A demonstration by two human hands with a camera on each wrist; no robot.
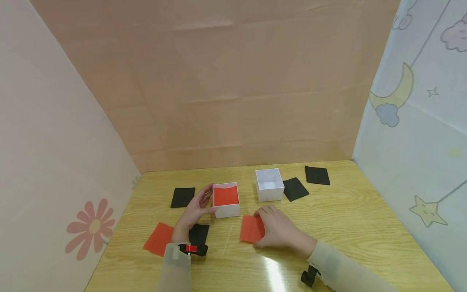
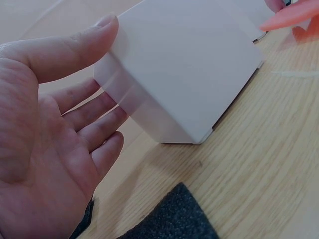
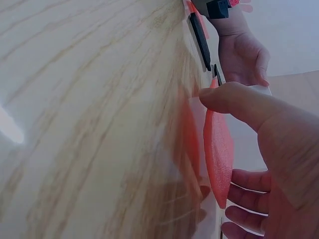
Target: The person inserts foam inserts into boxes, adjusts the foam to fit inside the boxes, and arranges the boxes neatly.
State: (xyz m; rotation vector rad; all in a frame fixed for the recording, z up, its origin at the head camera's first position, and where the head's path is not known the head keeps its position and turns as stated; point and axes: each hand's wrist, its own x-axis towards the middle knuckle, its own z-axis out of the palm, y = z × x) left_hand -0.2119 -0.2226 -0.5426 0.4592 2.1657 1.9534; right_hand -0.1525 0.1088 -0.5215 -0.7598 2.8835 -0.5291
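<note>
My left hand (image 1: 194,211) holds the left side of a white box (image 1: 228,210), its thumb at the front corner and its fingers against the side face. Inside the open-topped box lies a red square sheet (image 1: 226,196). My right hand (image 1: 280,228) pinches a second red square sheet (image 1: 251,229) low over the table; in the right wrist view this sheet (image 3: 218,149) bows between thumb and fingers. Another open white box (image 1: 270,195) stands behind, to the right, with nothing visible in it.
Black square sheets lie at the far left (image 1: 182,197), beside the left wrist (image 1: 199,234), right of the second box (image 1: 296,189) and at the back right (image 1: 317,175). A red sheet (image 1: 159,239) is partly under the left forearm. Walls bound the wooden table (image 1: 350,227).
</note>
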